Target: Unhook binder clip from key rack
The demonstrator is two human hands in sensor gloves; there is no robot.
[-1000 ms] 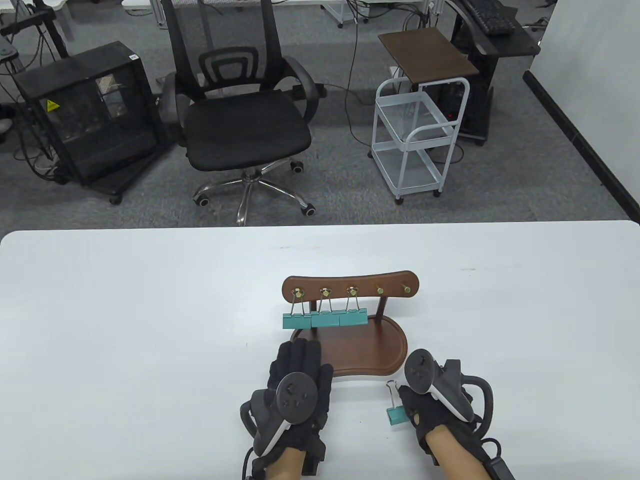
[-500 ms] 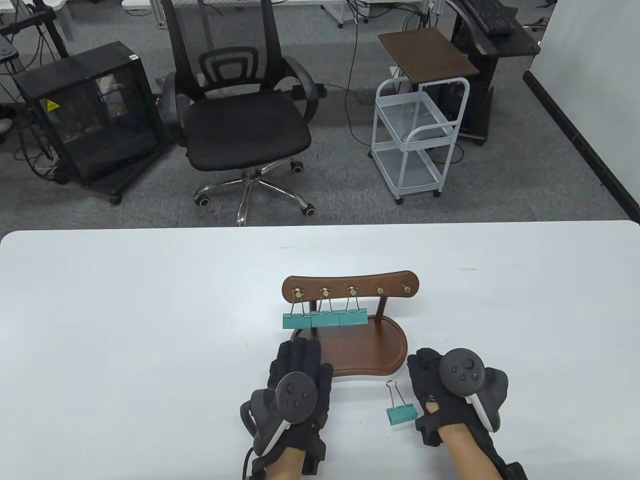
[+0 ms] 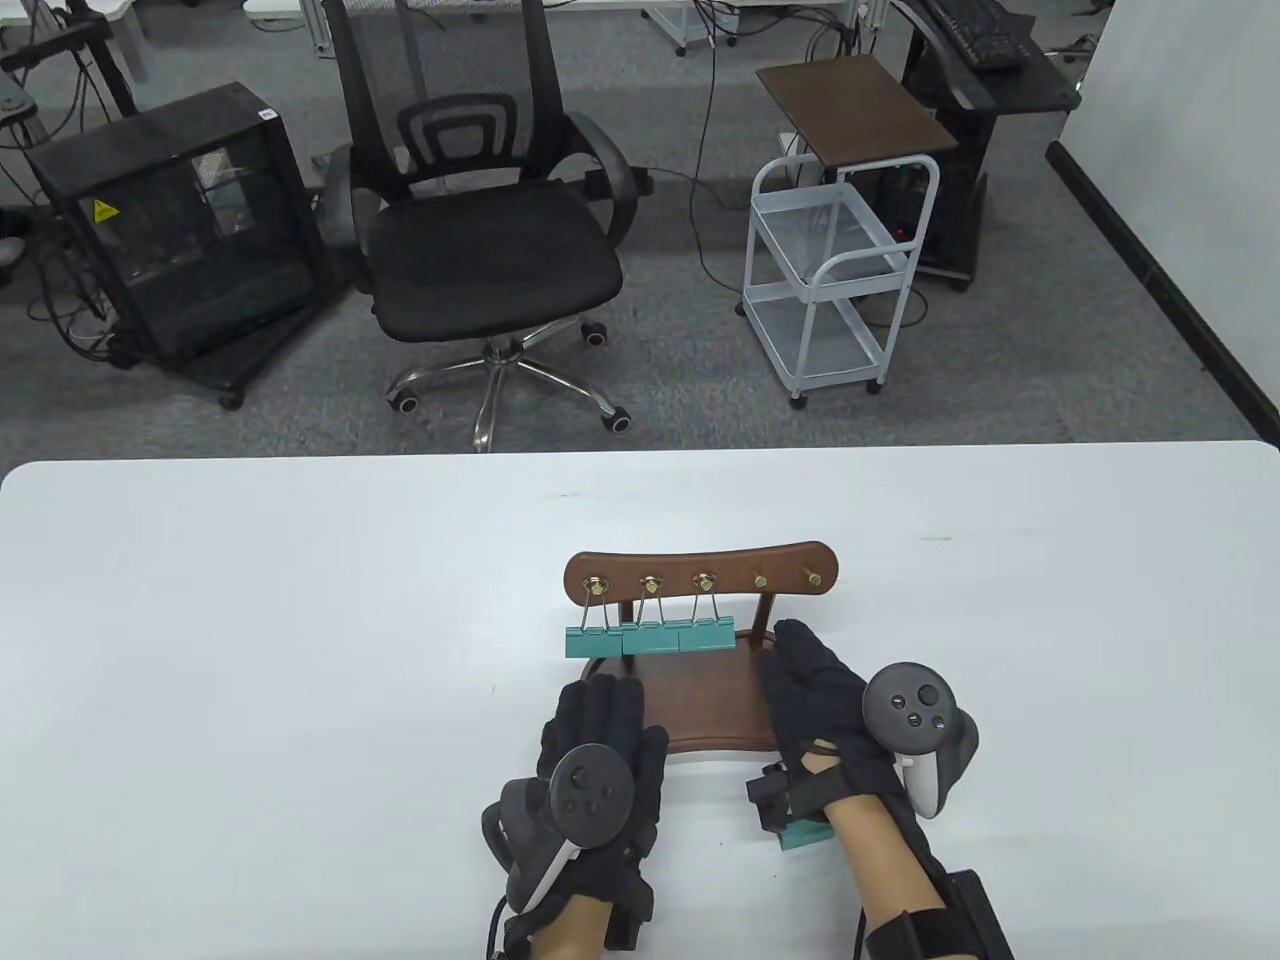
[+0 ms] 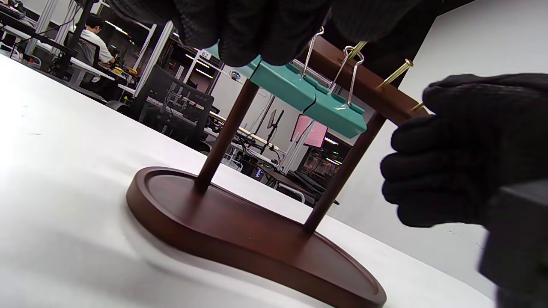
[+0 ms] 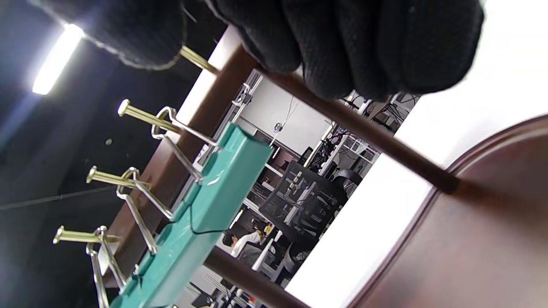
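Note:
The brown wooden key rack [image 3: 700, 570] stands on its oval base [image 3: 700, 705]. Three teal binder clips [image 3: 650, 637] hang from its three left hooks; the two right hooks [image 3: 760, 580] are bare. My left hand [image 3: 600, 730] rests flat on the base's near left edge. My right hand [image 3: 810, 680] reaches over the base's right side, empty, its fingertips [image 5: 342, 47] close to the right post [image 5: 364, 128]. In the left wrist view the clips [image 4: 308, 96] hang just under my left fingers [image 4: 257, 25], and my right hand [image 4: 462, 149] is beside the rack.
A fourth teal binder clip [image 3: 805, 835] lies loose on the white table [image 3: 250, 650], partly under my right wrist. An office chair [image 3: 480, 250] and a white cart [image 3: 835, 270] stand on the floor beyond the table's far edge.
My right hand let go of the loose clip on the table, then moved forward and left over the base toward the rack. My left hand has not moved.

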